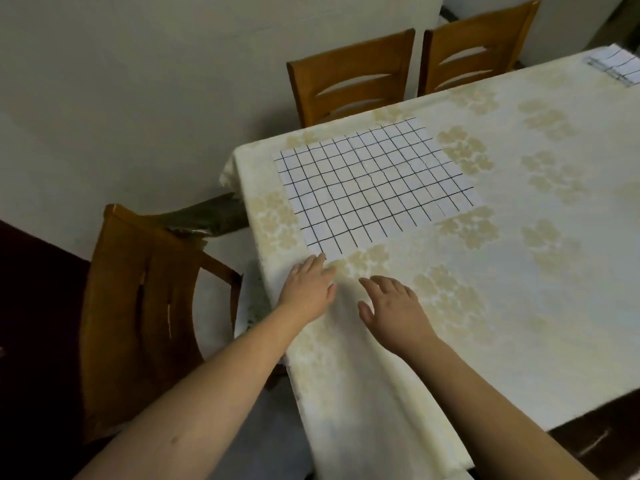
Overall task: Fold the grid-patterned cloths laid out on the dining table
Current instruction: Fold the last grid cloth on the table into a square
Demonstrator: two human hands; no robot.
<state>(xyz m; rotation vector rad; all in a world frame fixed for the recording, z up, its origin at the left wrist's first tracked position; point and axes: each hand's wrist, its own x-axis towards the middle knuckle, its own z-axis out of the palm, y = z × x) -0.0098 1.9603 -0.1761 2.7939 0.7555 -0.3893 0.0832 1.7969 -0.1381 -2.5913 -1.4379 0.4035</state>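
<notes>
Cream tablecloth (519,306) with a pale floral print covers the dining table and fills the right half of the frame, draping over the near edge at lower centre, so the work surface is soft and could drag along with anything pulled across it.

Nearest, both forearms reach in from the bottom of the frame. The left hand (308,289) lies with fingers straight and spread, holding nothing; its fingertips sit right at the near corner of the grid-patterned cloth (374,188), seemingly placed to lift that corner. The right hand (394,306) hovers or rests just beside it over bare tablecloth, fingers relaxed and empty, a little short of the cloth's near edge; whether it touches the surface I cannot tell.

Beyond the hands, the cloth lies flat and fully spread at centre frame, near the table's left end, not yet folded, probably so its edges can be matched cleanly.

At far upper right, a second gridded cloth (620,65) sits at the table's far corner, apparently already folded. Three wooden chairs (349,81) stand around the table.
</notes>
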